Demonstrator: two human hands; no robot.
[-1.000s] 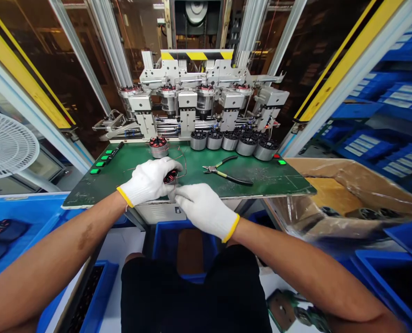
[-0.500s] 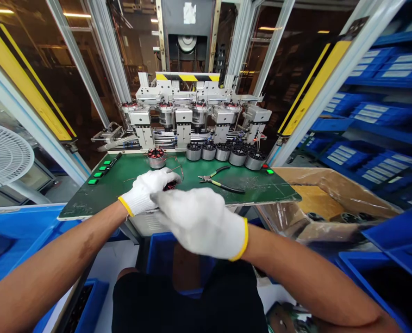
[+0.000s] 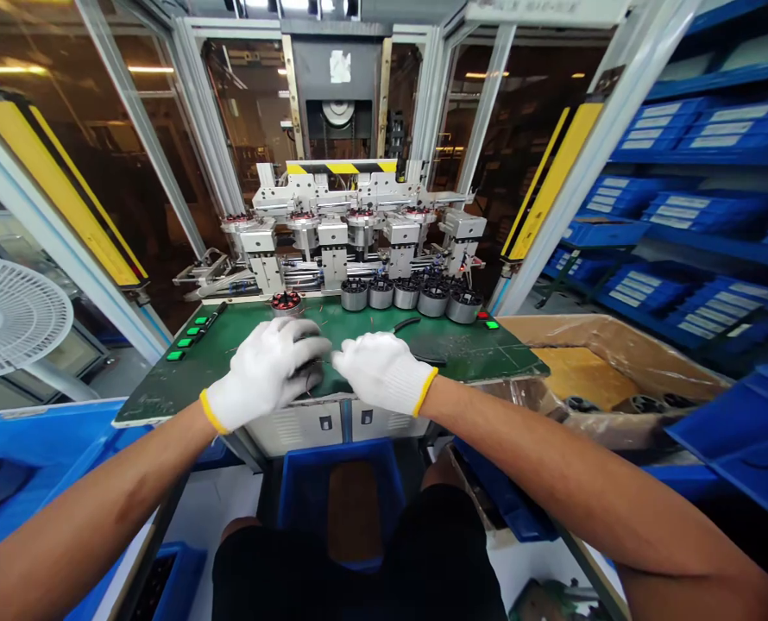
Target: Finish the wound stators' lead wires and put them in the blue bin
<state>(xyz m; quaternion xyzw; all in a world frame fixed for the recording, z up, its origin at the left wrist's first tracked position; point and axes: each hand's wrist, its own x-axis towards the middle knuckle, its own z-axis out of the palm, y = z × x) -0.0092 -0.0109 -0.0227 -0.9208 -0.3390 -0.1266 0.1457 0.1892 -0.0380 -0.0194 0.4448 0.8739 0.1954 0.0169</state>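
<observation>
My left hand [image 3: 264, 373], in a white knit glove with a yellow cuff, grips a small dark wound stator [image 3: 310, 377] that it mostly hides. My right hand [image 3: 382, 372], gloved the same way, lies just to its right, fingertips almost touching it, with nothing visible in it. Both hands are over the near part of a green work board [image 3: 364, 326]. Behind them a stator with red windings [image 3: 286, 303] sits on a metal holder. Pliers [image 3: 406, 323] lie beyond my right hand, which hides most of them.
A row of several metal cylinders with dark tops [image 3: 400, 295] stands before a white automated winding machine [image 3: 351, 233]. Green buttons [image 3: 193, 332] line the board's left edge. A cardboard box of stators [image 3: 591, 371] stands right, blue bins fill shelves [image 3: 701, 207], and a fan [image 3: 9, 319] stands left.
My right hand has dropped from its raised, blurred position near the camera to beside my left hand. My left hand now covers more of the stator. The view has tilted upward.
</observation>
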